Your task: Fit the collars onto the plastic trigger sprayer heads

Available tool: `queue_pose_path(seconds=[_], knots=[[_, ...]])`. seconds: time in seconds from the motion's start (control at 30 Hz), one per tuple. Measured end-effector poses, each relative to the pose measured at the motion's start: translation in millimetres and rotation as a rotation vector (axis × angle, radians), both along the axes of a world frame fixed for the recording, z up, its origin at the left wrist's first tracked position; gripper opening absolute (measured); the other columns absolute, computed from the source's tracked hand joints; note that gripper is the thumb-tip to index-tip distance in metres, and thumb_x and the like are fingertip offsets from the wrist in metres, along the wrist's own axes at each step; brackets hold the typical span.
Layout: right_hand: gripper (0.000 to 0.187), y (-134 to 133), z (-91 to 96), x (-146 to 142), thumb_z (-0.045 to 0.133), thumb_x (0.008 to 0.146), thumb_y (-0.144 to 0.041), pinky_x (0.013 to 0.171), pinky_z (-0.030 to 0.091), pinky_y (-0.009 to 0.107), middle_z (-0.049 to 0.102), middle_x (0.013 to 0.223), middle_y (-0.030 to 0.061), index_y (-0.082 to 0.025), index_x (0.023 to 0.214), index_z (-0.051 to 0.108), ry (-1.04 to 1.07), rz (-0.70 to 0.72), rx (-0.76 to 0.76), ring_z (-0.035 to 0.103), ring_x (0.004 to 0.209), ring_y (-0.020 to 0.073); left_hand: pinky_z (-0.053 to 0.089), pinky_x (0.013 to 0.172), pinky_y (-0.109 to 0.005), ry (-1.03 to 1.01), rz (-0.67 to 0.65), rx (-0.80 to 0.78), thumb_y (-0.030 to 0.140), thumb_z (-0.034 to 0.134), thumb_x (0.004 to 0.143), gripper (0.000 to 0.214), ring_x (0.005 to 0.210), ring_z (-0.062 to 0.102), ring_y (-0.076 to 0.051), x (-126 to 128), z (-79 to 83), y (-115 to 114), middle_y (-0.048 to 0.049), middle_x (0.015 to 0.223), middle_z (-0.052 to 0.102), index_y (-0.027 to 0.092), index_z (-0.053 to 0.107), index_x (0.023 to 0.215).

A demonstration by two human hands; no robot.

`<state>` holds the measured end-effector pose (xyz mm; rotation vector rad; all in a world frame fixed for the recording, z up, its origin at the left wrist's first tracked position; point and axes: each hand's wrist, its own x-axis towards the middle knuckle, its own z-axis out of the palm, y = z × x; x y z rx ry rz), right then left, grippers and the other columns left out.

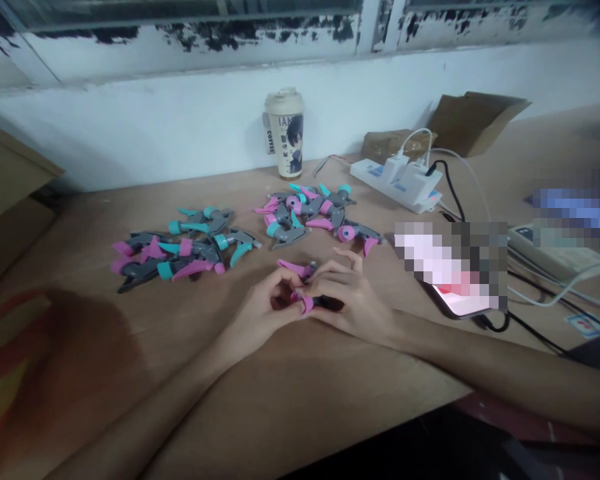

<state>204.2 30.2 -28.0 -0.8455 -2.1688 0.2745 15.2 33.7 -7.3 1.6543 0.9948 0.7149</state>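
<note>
Both my hands meet around a pink and grey trigger sprayer head (306, 304) just above the table. My left hand (265, 308) pinches its pink collar between thumb and fingers. The dark grey body is gripped by my right hand (353, 293), whose fingers cover much of it; one finger sticks up. Beyond them, a pile of grey spray heads (193, 250) with pink or teal collars and triggers lies to the left. A second pile of the same spray heads (310, 210) lies farther back, right of the first.
A lidded coffee cup (287, 140) stands by the wall. At right are a white power strip (395, 180) with cables, a phone (453, 297) with a blurred screen, and brown cardboard (473, 123). A cardboard box (10, 180) stands at left, with an orange bag (10, 360) nearer.
</note>
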Motion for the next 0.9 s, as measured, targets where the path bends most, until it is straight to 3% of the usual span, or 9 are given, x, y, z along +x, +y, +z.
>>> queue_pose_path(seconds=[0.4,0.6,0.73,0.9], knots=[[0.013,-0.7,3.2,-3.1,0.063,0.08,-0.034,0.105,0.013,0.043,0.07,0.09,-0.0027,-0.025,0.09,0.063,-0.046,-0.05,-0.042,0.059,0.096,0.0162,0.041,0.054,-0.02,0.045,0.083,0.074,0.025,0.058,0.079,0.013,0.068,0.052,-0.01,3.0,-5.6,-3.6,0.0009,0.08,0.055,0.019,0.051,0.088],[0.022,1.3,5.0,-0.6,0.065,0.077,-0.04,0.104,0.015,0.042,0.069,0.088,-0.0025,-0.024,0.091,0.062,0.019,-0.134,-0.054,0.06,0.091,0.0159,0.048,0.054,-0.02,0.008,0.132,0.052,0.031,0.059,0.08,0.022,0.08,0.058,-0.014,2.2,-4.1,-5.5,-0.0024,0.094,0.056,0.021,0.049,0.098],[0.024,2.3,4.9,0.2,0.067,0.075,-0.041,0.104,0.015,0.042,0.07,0.09,-0.0032,-0.024,0.092,0.062,0.035,-0.17,-0.046,0.06,0.088,0.0153,0.047,0.058,-0.021,0.087,0.228,0.217,0.029,0.06,0.081,0.015,0.077,0.057,-0.013,0.8,-5.9,-6.3,-0.0018,0.088,0.056,0.019,0.053,0.09],[0.026,2.3,4.7,1.1,0.067,0.075,-0.042,0.103,0.015,0.044,0.071,0.089,-0.0025,-0.025,0.095,0.064,-0.008,-0.14,-0.056,0.059,0.091,0.017,0.045,0.059,-0.021,0.177,0.18,0.415,0.024,0.061,0.08,0.005,0.073,0.055,-0.011,0.2,-5.2,-6.2,-0.0015,0.087,0.054,0.019,0.061,0.078]])
